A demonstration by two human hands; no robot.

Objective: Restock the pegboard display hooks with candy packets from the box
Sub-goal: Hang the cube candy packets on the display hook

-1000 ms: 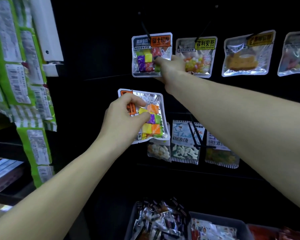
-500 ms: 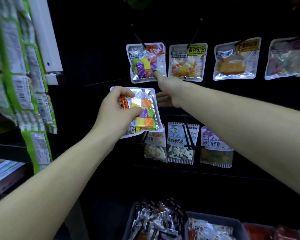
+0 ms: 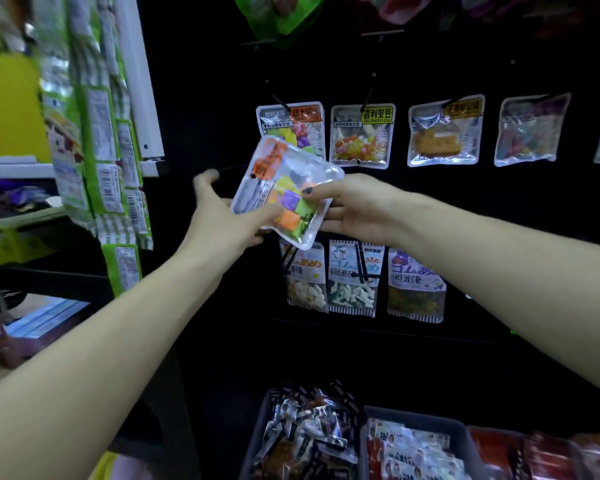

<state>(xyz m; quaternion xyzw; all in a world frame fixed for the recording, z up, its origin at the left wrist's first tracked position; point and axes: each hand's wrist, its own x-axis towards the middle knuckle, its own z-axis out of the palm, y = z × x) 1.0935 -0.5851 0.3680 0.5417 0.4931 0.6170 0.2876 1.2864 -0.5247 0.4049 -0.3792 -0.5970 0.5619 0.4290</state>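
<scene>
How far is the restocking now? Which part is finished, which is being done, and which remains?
Done: a matching packet already hangs on the upper-left hook, and the neighbouring hooks carry packets.

In hand: both hands hold one colourful candy packet, tilted, in front of the pegboard; the right hand pinches it and the left hand supports it. It is not yet hung.

Left: the bins below hold many more packets.

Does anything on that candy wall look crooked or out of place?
Only the candy packet held between the left hand and right hand: it is tilted and off any hook. The hung packets look orderly.
</scene>
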